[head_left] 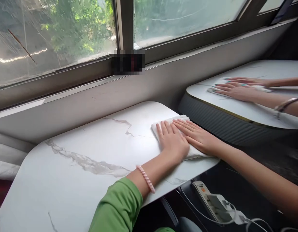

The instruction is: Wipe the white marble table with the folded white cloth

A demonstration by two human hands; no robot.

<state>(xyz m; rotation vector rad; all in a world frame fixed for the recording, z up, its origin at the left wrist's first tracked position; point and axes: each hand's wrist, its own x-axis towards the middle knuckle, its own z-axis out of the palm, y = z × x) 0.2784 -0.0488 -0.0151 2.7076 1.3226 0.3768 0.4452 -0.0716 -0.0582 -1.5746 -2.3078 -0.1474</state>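
A folded white cloth (196, 152) lies on the white marbled table (91, 141), close to its right end. Pressed flat on the cloth, my left hand (173, 139) has its fingers spread and points away from me; a pink beaded bracelet circles that wrist. My right hand (199, 137) also rests flat on the cloth, just right of the left one, its fingertips reaching toward the cloth's far edge. Both palms face down and the part of the cloth beneath them is hidden.
At the right, another person's hands (240, 91) lie on a white cloth on a second marbled table (260, 112). A power strip (204, 196) with white cables sits below the near table's edge. Windows (78, 32) and a ledge run behind.
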